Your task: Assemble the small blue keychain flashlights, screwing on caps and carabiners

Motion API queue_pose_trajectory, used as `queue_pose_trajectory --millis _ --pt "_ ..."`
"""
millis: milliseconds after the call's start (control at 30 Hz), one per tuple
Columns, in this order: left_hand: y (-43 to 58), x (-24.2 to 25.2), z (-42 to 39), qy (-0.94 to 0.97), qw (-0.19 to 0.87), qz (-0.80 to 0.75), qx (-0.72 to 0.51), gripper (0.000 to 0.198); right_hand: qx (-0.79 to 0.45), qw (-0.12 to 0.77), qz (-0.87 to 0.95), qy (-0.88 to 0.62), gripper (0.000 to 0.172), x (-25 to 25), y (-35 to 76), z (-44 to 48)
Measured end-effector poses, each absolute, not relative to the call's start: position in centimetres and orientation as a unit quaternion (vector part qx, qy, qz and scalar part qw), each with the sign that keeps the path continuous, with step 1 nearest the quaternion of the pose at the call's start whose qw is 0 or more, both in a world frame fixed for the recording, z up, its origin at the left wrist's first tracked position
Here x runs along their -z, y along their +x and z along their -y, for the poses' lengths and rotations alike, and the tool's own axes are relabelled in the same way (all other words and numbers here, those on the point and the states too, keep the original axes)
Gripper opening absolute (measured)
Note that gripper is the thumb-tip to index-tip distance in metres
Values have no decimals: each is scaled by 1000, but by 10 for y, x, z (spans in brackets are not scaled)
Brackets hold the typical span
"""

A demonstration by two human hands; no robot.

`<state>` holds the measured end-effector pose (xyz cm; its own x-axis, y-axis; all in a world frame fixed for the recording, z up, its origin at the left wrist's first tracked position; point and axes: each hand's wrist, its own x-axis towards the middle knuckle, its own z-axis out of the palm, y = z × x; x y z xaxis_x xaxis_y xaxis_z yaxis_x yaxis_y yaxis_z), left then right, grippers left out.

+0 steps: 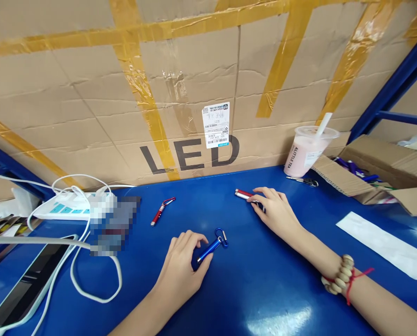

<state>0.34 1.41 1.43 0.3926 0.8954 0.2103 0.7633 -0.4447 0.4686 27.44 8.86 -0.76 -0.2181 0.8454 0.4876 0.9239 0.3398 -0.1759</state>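
Note:
A small blue keychain flashlight [209, 250] with a blue carabiner clip is pinched between the thumb and fingers of my left hand [182, 261]. My right hand [278, 210] reaches farther out, its thumb and fingertips closed on a silver keychain flashlight [243, 196] at the table surface. Just behind that one lies a red flashlight [242, 191], close against it; the fingers partly hide both. Another red keychain flashlight [157, 216] with a red clip lies on the blue table [229, 298], beyond my left hand.
A large cardboard box [194, 70] walls off the back. At right stand a drink cup [304, 156], an open carton [376, 163] of small items, and a white paper strip [386, 242]. Dark keys lie by the cup. A power strip [64, 207], cables and phone [29, 284] occupy the left.

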Motion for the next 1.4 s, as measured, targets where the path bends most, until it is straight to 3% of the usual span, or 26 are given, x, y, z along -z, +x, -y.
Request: queue_pose_trajectory --millis 600,933,1200,1400 --pt "6 -16 -14 817 161 -513 -208 7 16 341 803 -489 20 -5 249 -74" --pt "11 -8 -10 829 162 -472 -251 4 -198 248 896 -311 24 -23 208 -34" --pt "8 -6 -12 792 206 -452 -356 5 -253 265 875 -316 28 -16 205 -32" --pt "11 -9 -7 833 167 -346 -398 18 -420 253 819 -299 31 -22 202 -25"
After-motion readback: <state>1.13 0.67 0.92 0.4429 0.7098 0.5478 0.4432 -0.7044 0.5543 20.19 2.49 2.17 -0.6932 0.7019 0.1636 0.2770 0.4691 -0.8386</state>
